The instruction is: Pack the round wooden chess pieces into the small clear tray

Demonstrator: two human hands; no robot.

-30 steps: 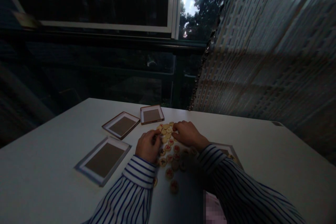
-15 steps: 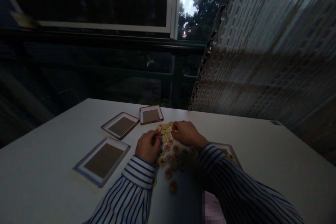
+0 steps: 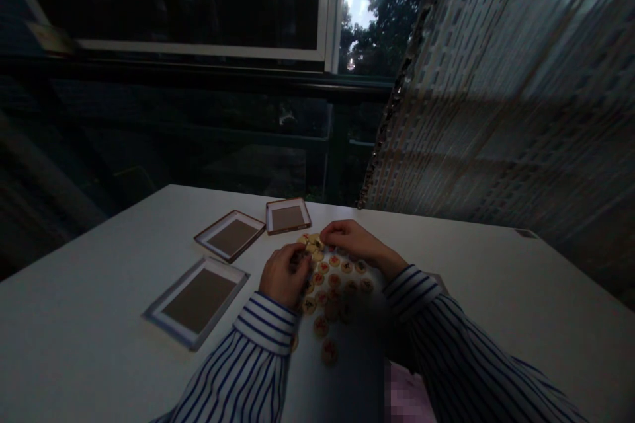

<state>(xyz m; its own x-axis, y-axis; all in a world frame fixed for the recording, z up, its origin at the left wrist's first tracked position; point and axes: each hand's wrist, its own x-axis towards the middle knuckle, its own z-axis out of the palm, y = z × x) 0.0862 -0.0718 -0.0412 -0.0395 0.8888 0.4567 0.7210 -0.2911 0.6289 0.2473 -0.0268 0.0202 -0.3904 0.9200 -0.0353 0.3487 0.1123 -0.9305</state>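
Note:
Round wooden Chinese chess pieces (image 3: 334, 279) with red or dark characters lie loose on the white table. At their far end, several pale pieces (image 3: 313, 244) are bunched between my two hands. My left hand (image 3: 284, 275) is curled at the left side of this bunch, thumb and fingers bent inward; what its fingertips hold, if anything, is hidden. My right hand (image 3: 354, 242) reaches over from the right, its fingers pinched at the edge of a pale piece. Nearer to me lie a red-marked piece (image 3: 321, 326) and another one (image 3: 329, 351).
Three shallow box parts stand on the left: a grey-rimmed tray (image 3: 198, 297), a brown-rimmed tray (image 3: 231, 235) and a smaller tray (image 3: 288, 216) farther back. The white table (image 3: 94, 277) ends before a dark window; a bead curtain (image 3: 476, 132) hangs behind on the right.
My right hand has moved slightly away from me and to the left, uncovering more pieces below it. My left hand has barely moved.

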